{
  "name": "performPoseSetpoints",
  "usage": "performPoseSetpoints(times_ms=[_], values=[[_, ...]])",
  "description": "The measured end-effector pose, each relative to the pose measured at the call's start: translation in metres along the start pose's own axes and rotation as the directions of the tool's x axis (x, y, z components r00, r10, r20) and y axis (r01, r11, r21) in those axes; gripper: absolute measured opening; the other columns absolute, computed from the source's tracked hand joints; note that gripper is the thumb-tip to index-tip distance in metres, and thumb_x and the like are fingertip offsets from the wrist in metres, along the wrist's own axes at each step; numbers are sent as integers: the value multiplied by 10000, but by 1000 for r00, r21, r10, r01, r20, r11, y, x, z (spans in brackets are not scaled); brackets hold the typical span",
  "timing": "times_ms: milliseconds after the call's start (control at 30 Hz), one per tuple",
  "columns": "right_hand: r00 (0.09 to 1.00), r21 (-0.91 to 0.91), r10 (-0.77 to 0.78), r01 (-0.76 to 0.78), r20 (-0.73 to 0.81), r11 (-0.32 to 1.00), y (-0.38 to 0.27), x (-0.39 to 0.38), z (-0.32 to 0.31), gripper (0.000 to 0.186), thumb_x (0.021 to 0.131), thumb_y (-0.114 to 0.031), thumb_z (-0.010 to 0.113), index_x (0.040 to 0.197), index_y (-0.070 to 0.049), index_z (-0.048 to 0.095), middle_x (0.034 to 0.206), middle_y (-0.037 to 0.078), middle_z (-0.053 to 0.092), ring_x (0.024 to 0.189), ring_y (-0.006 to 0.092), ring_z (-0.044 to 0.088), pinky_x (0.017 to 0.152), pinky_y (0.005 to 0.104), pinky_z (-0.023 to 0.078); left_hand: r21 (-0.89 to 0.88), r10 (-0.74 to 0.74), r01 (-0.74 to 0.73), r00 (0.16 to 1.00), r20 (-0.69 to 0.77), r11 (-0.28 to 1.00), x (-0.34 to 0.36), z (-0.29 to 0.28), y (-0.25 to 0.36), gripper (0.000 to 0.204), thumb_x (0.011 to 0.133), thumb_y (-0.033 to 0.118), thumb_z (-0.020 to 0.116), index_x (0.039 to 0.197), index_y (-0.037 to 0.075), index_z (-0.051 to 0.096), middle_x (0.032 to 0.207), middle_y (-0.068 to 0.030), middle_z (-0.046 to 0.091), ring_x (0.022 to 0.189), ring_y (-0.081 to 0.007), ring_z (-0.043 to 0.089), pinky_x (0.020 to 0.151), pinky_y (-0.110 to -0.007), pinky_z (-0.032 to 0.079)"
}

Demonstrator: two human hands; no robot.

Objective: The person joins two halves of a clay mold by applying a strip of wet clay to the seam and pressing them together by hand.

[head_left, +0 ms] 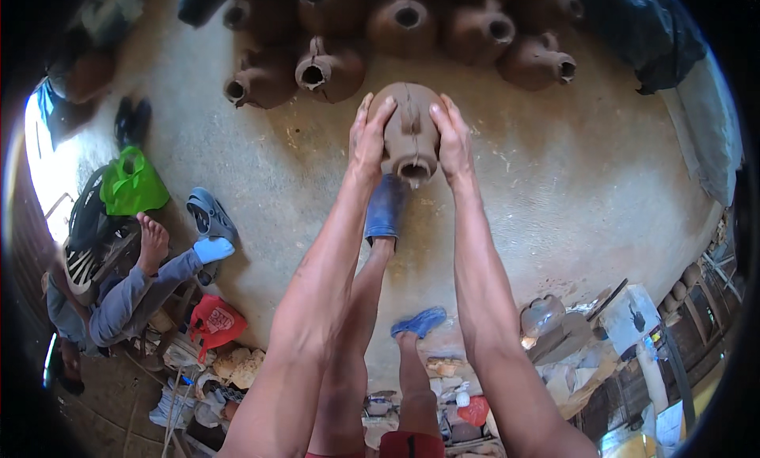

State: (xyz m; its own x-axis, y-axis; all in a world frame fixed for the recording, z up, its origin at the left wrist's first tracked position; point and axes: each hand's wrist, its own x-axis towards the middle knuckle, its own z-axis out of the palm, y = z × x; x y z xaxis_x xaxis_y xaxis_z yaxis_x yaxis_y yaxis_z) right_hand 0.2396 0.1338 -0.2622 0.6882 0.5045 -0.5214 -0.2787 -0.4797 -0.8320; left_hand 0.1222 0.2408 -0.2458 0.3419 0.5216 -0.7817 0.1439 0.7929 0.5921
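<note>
Evidently, from the head view, you're at a two-handed holding step: your left hand (pixel 368 133) and right hand (pixel 454 137) clasp the clay jug (pixel 413 137) from opposite sides, the grip spread to its body's width. It appears raised over the floor (pixel 570 189), short of the standing jugs (pixel 400 42), mouth towards you. Any next move likely calls for level, even pressure. It looks matt brown and rounded, with a handle, a dark lengthwise line and an uneven rim.
</note>
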Motion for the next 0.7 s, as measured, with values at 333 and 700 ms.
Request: performPoseSetpoints(times_ms=[333,700], values=[[997,-106,72,-69,21,992,45,82,29,854,908,-596,622,1503,12,549,1469,271,608,1406,379,554,1169,398,401,-141,-145,135,987,-63,981,101,-16,-28,574,981,381,730,1406,11,618,1315,-147,691,1146,-250,700,993,-393,585],[995,-136,89,-82,49,987,47,98,35,838,895,-626,596,1481,-26,584,1451,264,624,1386,392,567,1146,405,409,-227,-186,165,980,-71,960,100,-6,-10,746,868,459,830,1365,-56,619,1259,-174,708,1070,-271,726,939,-414,601]])
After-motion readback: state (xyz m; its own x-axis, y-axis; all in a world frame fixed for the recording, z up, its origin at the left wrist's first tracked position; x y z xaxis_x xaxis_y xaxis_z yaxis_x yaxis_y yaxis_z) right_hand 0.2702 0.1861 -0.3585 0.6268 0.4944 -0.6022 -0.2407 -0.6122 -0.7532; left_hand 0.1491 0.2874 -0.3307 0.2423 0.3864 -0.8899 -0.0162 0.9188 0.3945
